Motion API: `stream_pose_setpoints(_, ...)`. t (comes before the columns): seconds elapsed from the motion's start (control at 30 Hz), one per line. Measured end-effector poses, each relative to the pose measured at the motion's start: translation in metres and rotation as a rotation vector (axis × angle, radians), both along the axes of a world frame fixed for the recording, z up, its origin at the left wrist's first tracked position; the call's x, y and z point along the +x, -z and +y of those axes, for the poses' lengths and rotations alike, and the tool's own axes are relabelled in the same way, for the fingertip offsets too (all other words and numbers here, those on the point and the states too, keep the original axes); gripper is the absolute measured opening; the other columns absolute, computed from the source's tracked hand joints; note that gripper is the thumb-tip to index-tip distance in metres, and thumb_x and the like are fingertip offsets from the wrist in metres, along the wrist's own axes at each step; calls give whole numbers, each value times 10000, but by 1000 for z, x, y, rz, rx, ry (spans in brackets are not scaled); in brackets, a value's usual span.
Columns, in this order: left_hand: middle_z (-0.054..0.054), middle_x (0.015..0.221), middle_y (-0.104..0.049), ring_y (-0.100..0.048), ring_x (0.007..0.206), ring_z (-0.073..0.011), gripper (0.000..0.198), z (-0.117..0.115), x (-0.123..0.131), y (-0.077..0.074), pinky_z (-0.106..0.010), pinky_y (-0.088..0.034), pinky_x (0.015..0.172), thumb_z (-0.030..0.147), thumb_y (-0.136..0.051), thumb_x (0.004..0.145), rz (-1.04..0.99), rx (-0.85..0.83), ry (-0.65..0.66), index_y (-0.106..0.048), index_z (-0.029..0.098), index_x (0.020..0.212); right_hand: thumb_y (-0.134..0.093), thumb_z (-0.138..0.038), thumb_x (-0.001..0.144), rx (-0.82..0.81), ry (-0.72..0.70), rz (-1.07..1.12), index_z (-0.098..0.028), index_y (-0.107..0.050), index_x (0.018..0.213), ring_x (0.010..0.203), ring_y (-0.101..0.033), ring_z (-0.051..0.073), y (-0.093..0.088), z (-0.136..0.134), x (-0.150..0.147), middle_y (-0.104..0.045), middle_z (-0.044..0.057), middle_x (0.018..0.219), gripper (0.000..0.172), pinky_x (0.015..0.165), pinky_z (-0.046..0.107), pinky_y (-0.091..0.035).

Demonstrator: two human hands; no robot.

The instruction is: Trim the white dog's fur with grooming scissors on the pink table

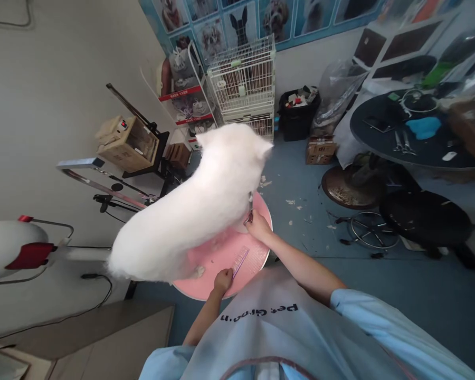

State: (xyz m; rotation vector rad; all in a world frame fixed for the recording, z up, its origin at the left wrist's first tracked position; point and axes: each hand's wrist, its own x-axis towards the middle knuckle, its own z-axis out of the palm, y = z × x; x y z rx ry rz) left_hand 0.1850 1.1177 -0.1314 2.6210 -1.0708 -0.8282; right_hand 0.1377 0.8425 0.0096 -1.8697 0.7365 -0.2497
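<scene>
A white dog (190,203) stands on a round pink grooming table (211,274), its head toward the far side. My left hand (223,281) is closed on the end of a purple-edged metal comb (240,261), low over the table near the dog's hind paw (198,272). My right hand (258,227) is closed around the handles of grooming scissors (250,214). Their blades point up and away from me, close beside the fur of the dog's chest and front leg. The finger positions inside the handles are partly hidden.
A metal grooming arm (103,179) and a dryer (31,250) stand left. White wire cages (243,79) and a black bin (298,116) are at the back. Right are a black stool (425,216) and a dark round table (380,145) with tools. Fur clippings dot the floor.
</scene>
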Motion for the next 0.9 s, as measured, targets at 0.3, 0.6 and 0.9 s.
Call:
stream_pose_setpoints(0.3, -9, 813, -685, -702, 994, -274, 690, 9, -10, 35, -330, -431, 692, 334, -48, 999, -47, 281, -118, -656, 46, 850, -617, -277, 754, -13, -95, -82, -220, -487, 959, 830, -618, 225, -1, -30, -3, -636, 52, 907, 249, 766, 356, -483)
stream_pose_setpoints(0.6, -66, 844, -681, -670, 1031, -355, 655, 1, -25, 26, -378, -437, 687, 262, -63, 995, -107, 282, -134, -650, 4, 860, -599, -271, 760, -82, -133, -59, -217, -470, 942, 811, -601, 220, -19, -44, -5, -627, 51, 881, 229, 745, 344, -456)
stream_pose_setpoints(0.9, -55, 779, -656, -675, 1026, -341, 593, 0, -27, 21, -357, -435, 692, 244, -120, 978, -203, 200, -131, -624, 22, 760, -605, -279, 771, -115, -147, -90, -216, -479, 947, 788, -593, 205, -25, -49, 0, -640, 48, 883, 226, 713, 323, -445)
